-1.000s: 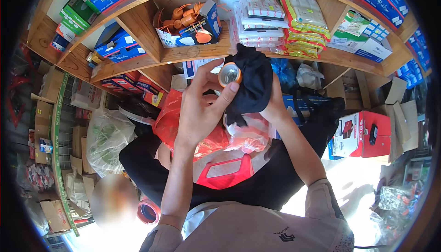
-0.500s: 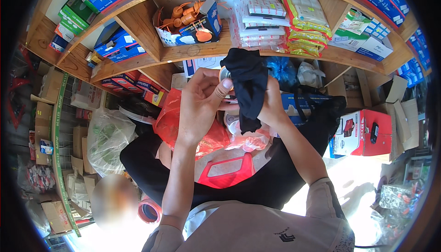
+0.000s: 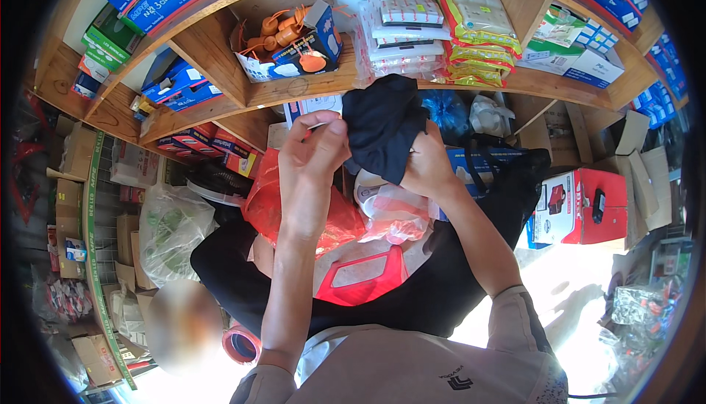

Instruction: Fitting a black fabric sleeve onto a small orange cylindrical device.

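I have one black cloth bag [image 3: 384,126] up in front of me, and both my hands are on it, raised close together before the wooden shelves [image 3: 220,58]. My right hand [image 3: 428,165] is closed on the bag's lower right side, gripping the fabric, and the bag hangs with its long axis roughly up and down, its rounded bulk toward the shelf edge and a narrower fold pointing down toward me. My left hand [image 3: 312,165] has its fingers pinched together at the bag's left edge; I cannot tell whether they hold fabric or something small inside it. Under my hands lie one red plastic bag [image 3: 268,202], one clear plastic bag [image 3: 397,216], and one large black sheet [image 3: 456,271] with a red frame-shaped piece [image 3: 360,275] on it. On the shelf above sit one open box of orange plugs [image 3: 290,40], a stack of flat packets [image 3: 404,10] and a stack of yellow-green packets [image 3: 474,25]. To my right stands one red box [image 3: 588,205]. The bag hides the shelf space right behind it.
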Motion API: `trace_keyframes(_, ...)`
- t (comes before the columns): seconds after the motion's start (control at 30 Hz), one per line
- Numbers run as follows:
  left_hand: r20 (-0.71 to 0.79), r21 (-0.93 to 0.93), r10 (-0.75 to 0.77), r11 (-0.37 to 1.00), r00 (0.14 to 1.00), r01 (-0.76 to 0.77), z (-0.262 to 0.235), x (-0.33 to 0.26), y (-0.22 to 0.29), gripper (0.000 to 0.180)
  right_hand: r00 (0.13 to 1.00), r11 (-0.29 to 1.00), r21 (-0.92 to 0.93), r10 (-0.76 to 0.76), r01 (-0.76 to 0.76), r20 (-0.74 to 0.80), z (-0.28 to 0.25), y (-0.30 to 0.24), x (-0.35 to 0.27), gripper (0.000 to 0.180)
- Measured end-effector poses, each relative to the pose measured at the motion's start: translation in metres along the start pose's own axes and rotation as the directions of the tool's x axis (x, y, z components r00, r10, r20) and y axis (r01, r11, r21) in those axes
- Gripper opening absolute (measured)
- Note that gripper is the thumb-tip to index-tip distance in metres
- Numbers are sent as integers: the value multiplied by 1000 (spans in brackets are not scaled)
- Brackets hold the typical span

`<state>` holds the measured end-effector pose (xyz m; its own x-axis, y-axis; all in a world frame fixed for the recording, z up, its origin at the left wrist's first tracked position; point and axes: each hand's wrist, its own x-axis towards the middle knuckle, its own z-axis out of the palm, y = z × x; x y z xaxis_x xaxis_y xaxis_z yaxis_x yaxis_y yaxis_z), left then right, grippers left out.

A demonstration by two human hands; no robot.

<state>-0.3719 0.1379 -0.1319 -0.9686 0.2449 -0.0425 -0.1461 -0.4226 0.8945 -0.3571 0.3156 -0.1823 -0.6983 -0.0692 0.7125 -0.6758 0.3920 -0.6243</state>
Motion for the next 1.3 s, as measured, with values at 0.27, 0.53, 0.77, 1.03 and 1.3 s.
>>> trace_keyframes(0.27, 161, 217, 228, 941, 960, -260, 9, -8, 6, 36, 994, 999, 39, 28, -24, -110, 7, -2, 9, 47)
trace_keyframes(0.53, 281, 297, 521, 752, 806, -589, 3, 6, -4, 48, 936, 815, 473, 344, -335, 72, 24, -25, 2, 51)
trace_keyframes(0.77, 29, 291, 425, 862, 905, -414, 4, -7, -6, 49, 889, 745, 528, 457, -406, 39, 33, -40, 3, 52)
trace_keyframes(1.03, 66, 315, 321, 892, 945, -325, 1, -4, 8, 59, 878, 732, 488, 430, -476, 212, 25, -44, 4, 33)
trace_keyframes(1.3, 157, 363, 122, 916, 980, -172, -7, 0, 9, 61, 885, 718, 534, 443, -446, 144, 25, -39, 7, 22)
